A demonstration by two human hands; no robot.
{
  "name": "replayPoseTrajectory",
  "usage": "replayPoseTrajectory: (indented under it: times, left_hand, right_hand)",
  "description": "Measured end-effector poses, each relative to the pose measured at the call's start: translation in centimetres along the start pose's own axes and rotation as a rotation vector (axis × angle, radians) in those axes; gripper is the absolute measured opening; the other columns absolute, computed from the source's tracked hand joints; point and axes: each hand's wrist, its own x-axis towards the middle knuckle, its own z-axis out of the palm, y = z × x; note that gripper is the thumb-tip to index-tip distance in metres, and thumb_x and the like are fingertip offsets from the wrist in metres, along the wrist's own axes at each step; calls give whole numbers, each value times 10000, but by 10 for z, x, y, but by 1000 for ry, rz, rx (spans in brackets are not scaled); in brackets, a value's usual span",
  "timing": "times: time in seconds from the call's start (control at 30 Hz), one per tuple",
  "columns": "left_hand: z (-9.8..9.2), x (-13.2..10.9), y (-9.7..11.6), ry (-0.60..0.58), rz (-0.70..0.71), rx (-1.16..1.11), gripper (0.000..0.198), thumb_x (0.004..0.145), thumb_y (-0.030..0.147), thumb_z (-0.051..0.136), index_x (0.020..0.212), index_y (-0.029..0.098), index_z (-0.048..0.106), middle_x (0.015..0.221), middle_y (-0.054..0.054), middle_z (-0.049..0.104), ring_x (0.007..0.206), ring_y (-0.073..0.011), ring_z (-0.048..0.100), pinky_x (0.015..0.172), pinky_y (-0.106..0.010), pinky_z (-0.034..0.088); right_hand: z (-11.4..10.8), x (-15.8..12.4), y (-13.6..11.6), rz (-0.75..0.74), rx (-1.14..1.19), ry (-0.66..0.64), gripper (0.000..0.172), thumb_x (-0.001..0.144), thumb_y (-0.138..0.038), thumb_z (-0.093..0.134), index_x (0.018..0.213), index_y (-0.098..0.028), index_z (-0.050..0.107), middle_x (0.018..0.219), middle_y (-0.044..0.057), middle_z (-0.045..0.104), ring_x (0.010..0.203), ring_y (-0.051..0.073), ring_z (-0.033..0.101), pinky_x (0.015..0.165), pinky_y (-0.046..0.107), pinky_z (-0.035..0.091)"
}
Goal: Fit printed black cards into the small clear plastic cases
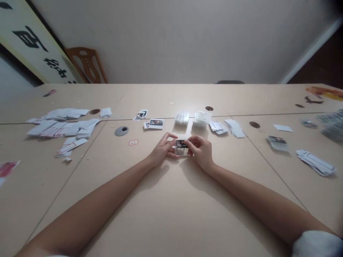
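In front of me, at the middle of the table, a small clear plastic case (pixel 181 151) is held between both hands. My left hand (pixel 163 149) grips its left side, thumb and fingers around the edge. A black printed card (pixel 181 144) lies at the upper part of the case; I cannot tell whether it is inside or on top. My right hand (pixel 200 150) pinches the card's right end. Just beyond the hands stand two stacks of clear plastic cases, a left stack (pixel 182 119) and a right stack (pixel 201 118).
Printed cards (pixel 156 124) lie left of the stacks, white paper slips (pixel 218 127) to their right. Several piles of white slips (pixel 60 127) spread at far left. At right are another stack of cases (pixel 277 143) and more slips (pixel 315 162). A grey cable-hole cover (pixel 122 131) sits left.
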Motion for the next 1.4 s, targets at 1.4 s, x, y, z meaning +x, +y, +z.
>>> replayPoseTrajectory:
  times: [1.4]
  left_hand:
    - [-2,0,0,-45,15,12,441,827,483,747,1042,199,487,897,-45,707,781,-194,726,658,-332,623]
  right_hand:
    - [1,0,-4,-27,-64,3,198,827,-370,720,752,-199,655,551,-32,617,428,121,573,426,242,439]
